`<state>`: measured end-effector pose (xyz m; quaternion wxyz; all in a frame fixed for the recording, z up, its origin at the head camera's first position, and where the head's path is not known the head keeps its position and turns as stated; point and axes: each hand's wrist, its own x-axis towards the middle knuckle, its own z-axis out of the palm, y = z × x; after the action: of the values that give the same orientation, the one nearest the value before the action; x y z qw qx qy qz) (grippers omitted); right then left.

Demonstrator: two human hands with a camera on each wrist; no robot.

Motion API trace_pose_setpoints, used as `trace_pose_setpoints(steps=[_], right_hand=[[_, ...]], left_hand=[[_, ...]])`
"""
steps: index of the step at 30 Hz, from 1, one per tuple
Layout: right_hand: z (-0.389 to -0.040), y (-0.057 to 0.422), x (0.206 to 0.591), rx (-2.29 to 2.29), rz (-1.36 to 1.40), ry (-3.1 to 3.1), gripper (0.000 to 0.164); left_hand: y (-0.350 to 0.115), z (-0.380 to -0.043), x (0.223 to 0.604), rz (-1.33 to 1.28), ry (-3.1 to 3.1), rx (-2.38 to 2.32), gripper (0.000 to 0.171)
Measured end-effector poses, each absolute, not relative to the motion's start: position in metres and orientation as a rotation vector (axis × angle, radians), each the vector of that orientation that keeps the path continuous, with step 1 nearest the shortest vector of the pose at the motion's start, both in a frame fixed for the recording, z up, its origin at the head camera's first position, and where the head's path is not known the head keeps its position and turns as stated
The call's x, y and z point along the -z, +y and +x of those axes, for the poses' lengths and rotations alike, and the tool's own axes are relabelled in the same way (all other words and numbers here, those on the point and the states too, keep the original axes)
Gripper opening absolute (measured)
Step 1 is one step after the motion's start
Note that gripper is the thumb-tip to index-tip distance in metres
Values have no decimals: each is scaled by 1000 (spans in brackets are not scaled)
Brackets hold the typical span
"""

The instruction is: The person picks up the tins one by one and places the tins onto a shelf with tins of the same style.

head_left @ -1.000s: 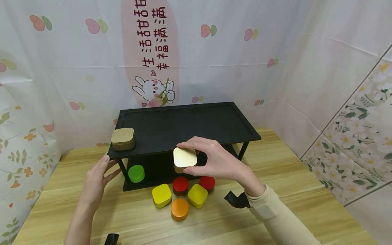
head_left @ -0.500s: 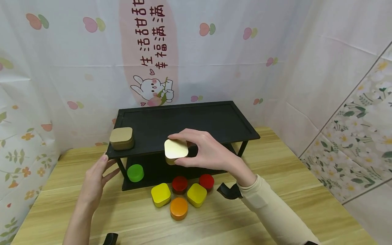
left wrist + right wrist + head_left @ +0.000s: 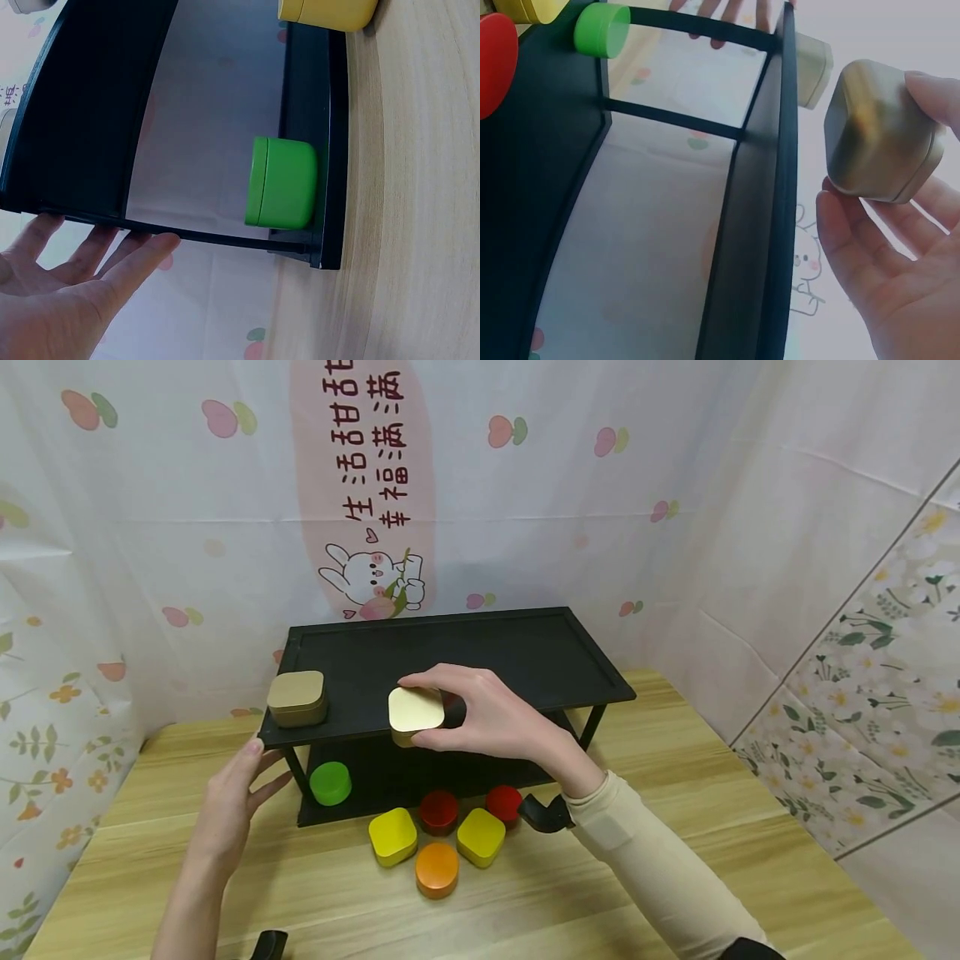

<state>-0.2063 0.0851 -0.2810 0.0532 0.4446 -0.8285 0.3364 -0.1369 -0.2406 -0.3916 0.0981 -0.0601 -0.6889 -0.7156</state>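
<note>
My right hand [image 3: 483, 714] pinches a square gold tin [image 3: 415, 712] between thumb and fingers. In the right wrist view, that tin [image 3: 877, 131] is held just off the top board's front edge. A black two-tier rack [image 3: 480, 652] stands on the table. My left hand [image 3: 228, 810] touches the rack's left end with fairly straight fingers, as the left wrist view of the hand [image 3: 82, 285] shows. A second gold tin [image 3: 297, 700] sits on the upper tier's front left corner. Below it, on the lower tier, is a round green tin [image 3: 330, 783].
In front of the rack are two yellow square tins [image 3: 393, 837], two red round tins [image 3: 438, 812] and an orange round tin [image 3: 437, 870] on the wooden table [image 3: 600, 893]. A patterned cloth [image 3: 525, 527] hangs behind the rack.
My right hand has moved left and upward with the gold tin, from in front of the lower tier to the upper board's front edge. My left hand stays at the rack's end.
</note>
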Motion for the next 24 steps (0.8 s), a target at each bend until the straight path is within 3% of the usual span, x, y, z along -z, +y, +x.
trace_pose_setpoints(steps=[24], right_hand=[[-228,65,270,-944,1354,-2585,58]], left_hand=[[-241,-137,392,-179,-2041,2127,39]])
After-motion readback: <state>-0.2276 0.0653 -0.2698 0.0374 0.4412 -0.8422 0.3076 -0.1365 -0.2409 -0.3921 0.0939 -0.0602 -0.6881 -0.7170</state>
